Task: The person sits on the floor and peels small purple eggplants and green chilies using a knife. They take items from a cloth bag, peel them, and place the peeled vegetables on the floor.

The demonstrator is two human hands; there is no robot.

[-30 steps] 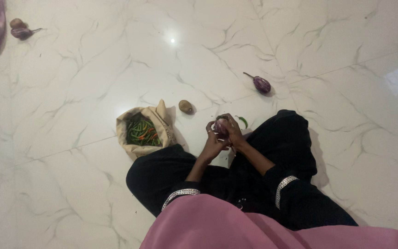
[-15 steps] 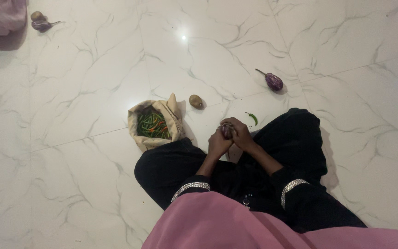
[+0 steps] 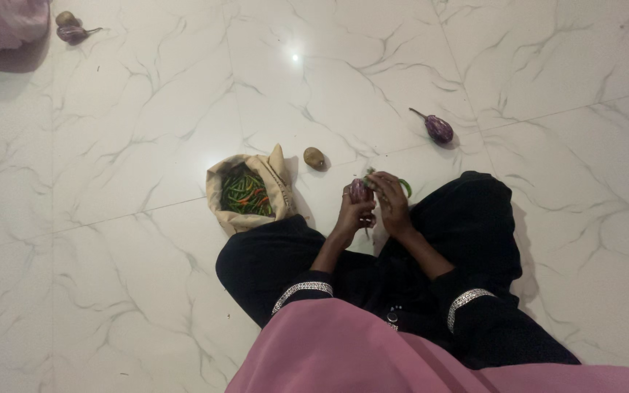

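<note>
Holding one small aubergine [image 3: 359, 191], both hands' [image 3: 373, 207] grip closed; two more aubergines, two potatoes, one bag [image 3: 245, 193]

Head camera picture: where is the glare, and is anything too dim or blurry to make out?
Head view: a small bright glare spot shines on the white marble floor; soft shadows fall beside the cloth bag and the purple eggplant; the left hand and right hand look dim, and what they hold is hard to make out.
</note>
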